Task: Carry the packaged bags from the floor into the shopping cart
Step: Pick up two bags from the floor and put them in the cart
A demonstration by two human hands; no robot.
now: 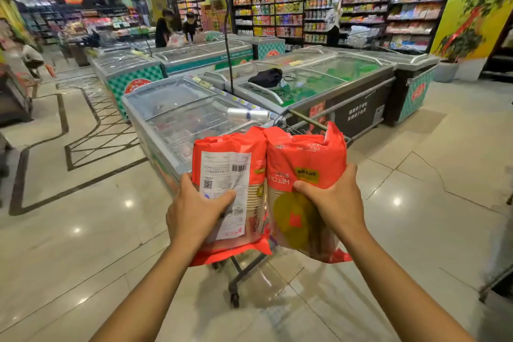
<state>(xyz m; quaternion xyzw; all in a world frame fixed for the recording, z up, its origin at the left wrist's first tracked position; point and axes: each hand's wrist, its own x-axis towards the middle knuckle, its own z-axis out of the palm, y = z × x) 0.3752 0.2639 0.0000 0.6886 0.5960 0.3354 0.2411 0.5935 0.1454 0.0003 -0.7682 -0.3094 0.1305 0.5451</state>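
Left hand (194, 214) grips the left bag (230, 153), right hand (336, 203) the right bag (305, 155), both over the cart (244, 272), so lower them level and release only once inside.

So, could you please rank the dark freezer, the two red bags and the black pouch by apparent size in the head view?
1. Dark freezer.
2. Tied: left red bag and right red bag look alike; nearness to the camera enlarges both.
3. Black pouch.
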